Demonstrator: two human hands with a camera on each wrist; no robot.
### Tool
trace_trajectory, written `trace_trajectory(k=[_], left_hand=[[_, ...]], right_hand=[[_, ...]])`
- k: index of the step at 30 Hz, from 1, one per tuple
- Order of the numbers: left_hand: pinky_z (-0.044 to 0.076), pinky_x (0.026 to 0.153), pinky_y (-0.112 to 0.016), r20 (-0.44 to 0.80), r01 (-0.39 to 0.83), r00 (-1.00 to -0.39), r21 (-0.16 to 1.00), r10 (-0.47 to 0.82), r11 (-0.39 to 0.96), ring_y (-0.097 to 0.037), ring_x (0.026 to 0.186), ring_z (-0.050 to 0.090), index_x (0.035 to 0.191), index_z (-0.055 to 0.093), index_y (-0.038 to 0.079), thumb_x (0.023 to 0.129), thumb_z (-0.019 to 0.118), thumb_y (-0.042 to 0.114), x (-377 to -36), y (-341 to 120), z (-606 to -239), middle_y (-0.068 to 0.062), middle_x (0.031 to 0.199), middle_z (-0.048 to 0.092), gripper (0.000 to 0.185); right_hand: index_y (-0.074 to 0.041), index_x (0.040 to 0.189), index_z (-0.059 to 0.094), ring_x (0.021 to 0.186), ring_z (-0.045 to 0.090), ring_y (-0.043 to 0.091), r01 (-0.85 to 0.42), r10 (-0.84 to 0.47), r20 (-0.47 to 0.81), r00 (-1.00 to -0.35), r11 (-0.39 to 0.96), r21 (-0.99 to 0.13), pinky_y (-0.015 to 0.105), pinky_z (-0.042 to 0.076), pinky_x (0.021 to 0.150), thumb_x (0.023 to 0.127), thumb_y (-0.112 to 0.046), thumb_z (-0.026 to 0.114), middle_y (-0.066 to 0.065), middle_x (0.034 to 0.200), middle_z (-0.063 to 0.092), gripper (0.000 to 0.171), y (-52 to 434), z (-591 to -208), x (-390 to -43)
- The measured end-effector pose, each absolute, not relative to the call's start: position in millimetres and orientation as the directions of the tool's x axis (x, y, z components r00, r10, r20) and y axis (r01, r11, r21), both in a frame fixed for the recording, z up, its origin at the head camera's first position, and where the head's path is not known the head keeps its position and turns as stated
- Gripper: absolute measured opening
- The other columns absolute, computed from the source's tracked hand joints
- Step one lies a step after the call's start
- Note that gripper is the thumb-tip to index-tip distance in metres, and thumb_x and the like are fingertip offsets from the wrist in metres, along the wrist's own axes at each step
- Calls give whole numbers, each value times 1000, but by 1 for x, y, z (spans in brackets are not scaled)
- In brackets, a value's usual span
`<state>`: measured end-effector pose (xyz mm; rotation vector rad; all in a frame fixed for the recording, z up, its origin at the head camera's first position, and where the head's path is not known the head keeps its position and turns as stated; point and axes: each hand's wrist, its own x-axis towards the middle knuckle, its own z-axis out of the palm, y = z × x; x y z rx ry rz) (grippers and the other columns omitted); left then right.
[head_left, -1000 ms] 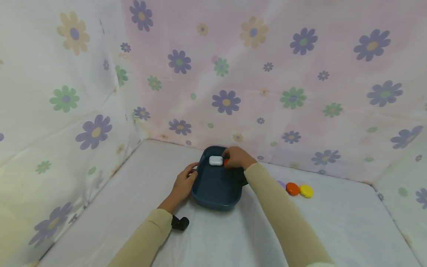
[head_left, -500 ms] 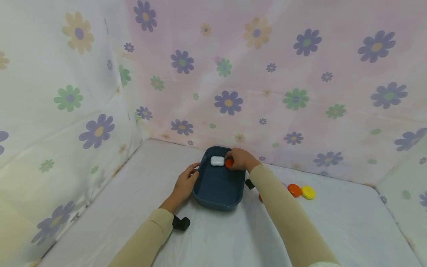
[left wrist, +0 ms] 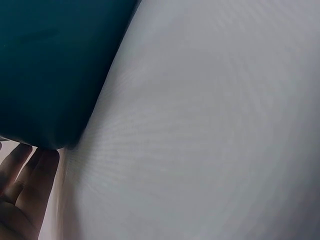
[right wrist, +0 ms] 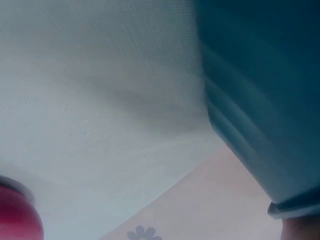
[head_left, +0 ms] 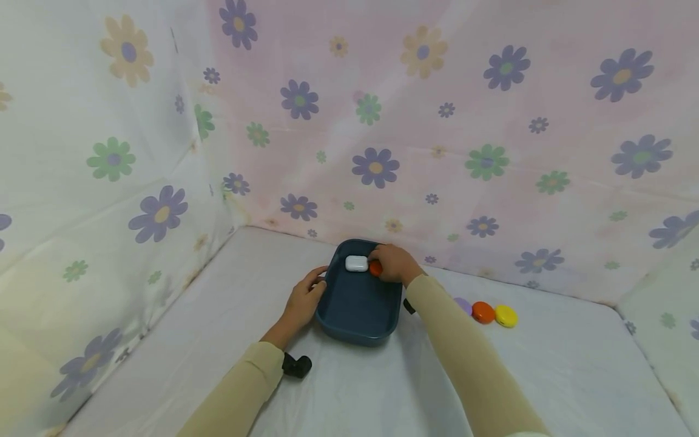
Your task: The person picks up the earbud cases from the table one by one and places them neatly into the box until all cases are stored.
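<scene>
A dark blue rectangular tray (head_left: 357,309) stands on the white cloth, its outer wall filling much of both wrist views. Inside, near its far end, lies a white rounded case (head_left: 357,263) with an orange round disc (head_left: 375,268) just to its right. My right hand (head_left: 397,264) reaches over the tray's right rim, curled fingertips at the orange disc; the thumb is hidden. Against the tray's left side rests my left hand (head_left: 302,300). In the left wrist view its fingers (left wrist: 37,185) are fairly straight and touch the outer wall.
Right of the tray sit a purple disc (head_left: 463,305), an orange-red disc (head_left: 483,312) and a yellow disc (head_left: 506,316) in a row. In the right wrist view a red round thing (right wrist: 17,220) shows at lower left. Flower-patterned cloth walls (head_left: 377,200) stand behind and beside.
My right hand has shifted slightly right, so more of the orange disc shows beside the white case. The left hand keeps its place on the tray. The head view has moved a little.
</scene>
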<state>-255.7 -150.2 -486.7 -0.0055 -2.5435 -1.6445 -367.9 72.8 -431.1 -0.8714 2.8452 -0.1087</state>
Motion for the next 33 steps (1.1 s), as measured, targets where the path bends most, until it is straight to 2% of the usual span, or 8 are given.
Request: trace_trajectory(k=[5,12,24,33], left_hand=[[45,87,-39,92,61,-994,908,-55,415,-22,98,61,136,54,27,98,46,23,-256,-150,-487,-8,118,66,39],[45,87,-38,107,78,-993,906,-45,417,-21,97,61,137,53,26,98,46,23,-257,-151,-489,-7,118,66,39],[45,86,-36,108,80,-993,906,-43,416,-20,97,61,137,53,26,99,46,23,-257,-148,-489,-7,118,65,39],[45,90,-42,94,60,-994,901,-58,429,-23,103,61,138,52,27,98,45,25,-257,-149,-490,-7,121,65,40]], right_hand=[[-15,121,67,105,55,24,-560,-564,-112,-818,826,-66,40,46,96,76,-4,75,4,122,62,47,71,-434,-366],[-16,121,67,103,53,25,-559,-554,-124,-824,829,7,39,46,94,77,-8,77,4,121,63,46,69,-437,-368],[-13,115,69,98,53,22,-564,-560,-184,-808,825,-33,38,47,93,78,-7,74,5,112,65,38,78,-432,-370],[-11,116,67,99,54,23,-603,-602,-209,-770,795,-70,37,47,93,77,-11,77,6,112,63,40,82,-417,-366]])
